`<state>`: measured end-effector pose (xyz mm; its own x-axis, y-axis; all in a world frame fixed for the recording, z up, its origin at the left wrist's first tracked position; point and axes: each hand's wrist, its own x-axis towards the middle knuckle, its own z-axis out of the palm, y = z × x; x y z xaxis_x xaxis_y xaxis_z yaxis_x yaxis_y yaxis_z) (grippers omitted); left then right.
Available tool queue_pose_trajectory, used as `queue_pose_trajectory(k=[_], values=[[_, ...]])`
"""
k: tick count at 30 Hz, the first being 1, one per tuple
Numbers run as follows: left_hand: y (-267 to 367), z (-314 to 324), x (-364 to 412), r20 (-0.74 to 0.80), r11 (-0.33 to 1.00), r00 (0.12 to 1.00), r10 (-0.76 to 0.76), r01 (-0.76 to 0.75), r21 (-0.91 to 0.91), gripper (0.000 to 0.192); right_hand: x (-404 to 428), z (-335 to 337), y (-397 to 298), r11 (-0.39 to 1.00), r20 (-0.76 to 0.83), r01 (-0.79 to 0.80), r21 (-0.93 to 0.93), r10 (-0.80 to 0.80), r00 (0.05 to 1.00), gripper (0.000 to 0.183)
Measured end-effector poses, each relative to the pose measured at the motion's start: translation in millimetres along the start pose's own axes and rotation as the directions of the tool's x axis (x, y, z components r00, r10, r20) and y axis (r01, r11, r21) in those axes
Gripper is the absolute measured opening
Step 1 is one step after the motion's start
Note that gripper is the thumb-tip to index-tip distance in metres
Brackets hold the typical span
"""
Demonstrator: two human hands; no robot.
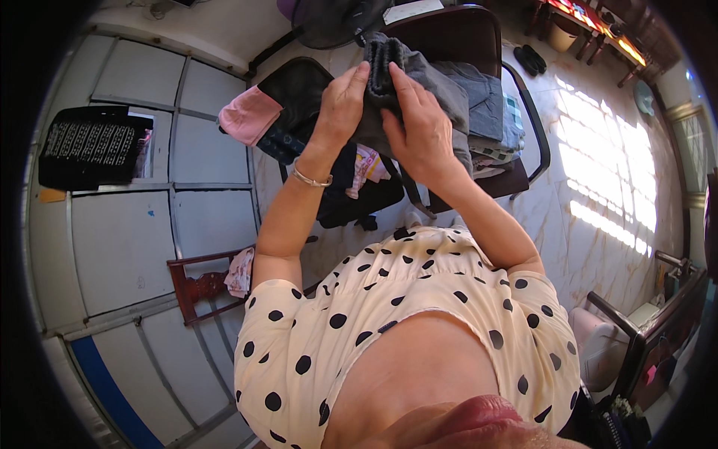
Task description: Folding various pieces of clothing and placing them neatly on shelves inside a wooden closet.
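Note:
Both my hands are on a dark grey garment (383, 64) with a gathered, ribbed band, above a chair that carries clothes. My left hand (343, 104), with a bangle at the wrist, grips its left edge between thumb and fingers. Against its right side lies my right hand (418, 118), fingers partly spread; whether they grip cloth is not clear. Grey cloth (443, 92) extends beneath and right of it. A folded blue-grey garment (477, 101) tops a stack with checked cloth (514, 120). Pink socks (252, 115) rest on the left chair's edge, near dark patterned cloth (277, 145).
A black fan (336, 22) stands behind the chairs. The right chair's backrest (449, 33) rises beyond the clothes. Black shoes (530, 60) are on the marble-look floor. A wooden chair back (193, 286) with a cloth stands at left, and a pink bin-like container (597, 348) at right.

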<state>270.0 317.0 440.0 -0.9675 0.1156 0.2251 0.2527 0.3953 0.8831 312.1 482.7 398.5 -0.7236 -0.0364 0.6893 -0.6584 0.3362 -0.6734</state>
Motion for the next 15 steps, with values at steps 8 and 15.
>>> queue_pose_trajectory(k=[8,15], values=[[-17.0,-48.2,-3.7,0.044,0.992,0.998,-0.041,0.035,0.125,0.028,-14.6,35.5,16.8,0.677,0.281,-0.358,0.643,0.226,0.933,0.070],[-6.2,-71.3,-1.4,0.136,0.883,0.984,-0.112,0.162,-0.441,0.023,-58.7,58.3,123.1,0.197,0.315,-0.895,0.399,0.887,0.336,0.063]])
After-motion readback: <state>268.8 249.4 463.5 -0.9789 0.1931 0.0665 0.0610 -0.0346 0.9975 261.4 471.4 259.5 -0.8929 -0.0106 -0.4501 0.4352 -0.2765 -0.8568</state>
